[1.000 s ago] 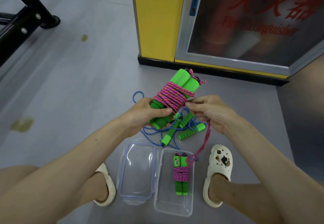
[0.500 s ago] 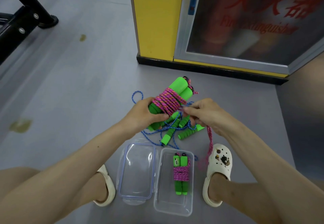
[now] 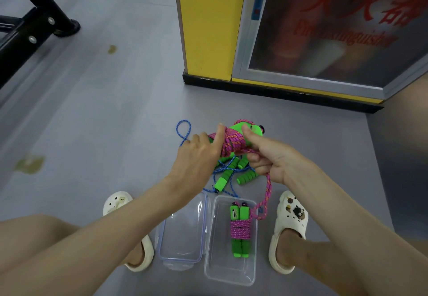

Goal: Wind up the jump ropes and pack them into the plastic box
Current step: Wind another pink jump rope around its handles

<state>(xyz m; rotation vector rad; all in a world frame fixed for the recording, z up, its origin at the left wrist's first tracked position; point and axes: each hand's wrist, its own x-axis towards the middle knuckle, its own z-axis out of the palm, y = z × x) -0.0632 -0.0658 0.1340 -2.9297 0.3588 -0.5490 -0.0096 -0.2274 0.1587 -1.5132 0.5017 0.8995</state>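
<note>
From the head camera we look down on a grey floor, with both of our forearms reaching out over it. Our left hand holds the pink jump rope, whose cord is wound round its two green foam handles. The index finger lies straight across the winding and the other fingers curl about the bundle's left end; we cannot see the thumb. Our right hand meets the bundle from the other side. Its thumb presses on the green handle top, and its lower fingers are closed round the loose pink cord. That free cord hangs from the right hand and ends in a loop over the right rim of the plastic box. The bundle is held above the floor, beyond the box. The box stands open between our feet, and a wound jump rope lies lengthwise in it, pink cord round green handles. Its clear lid lies just beside it on the left, touching. A blue jump rope lies loose on the floor under our hands, its green handles near the box's far edge. White clogs are on both feet, either side of box and lid. A yellow cabinet with a glass door stands ahead, and a black metal frame is at the upper left.
</note>
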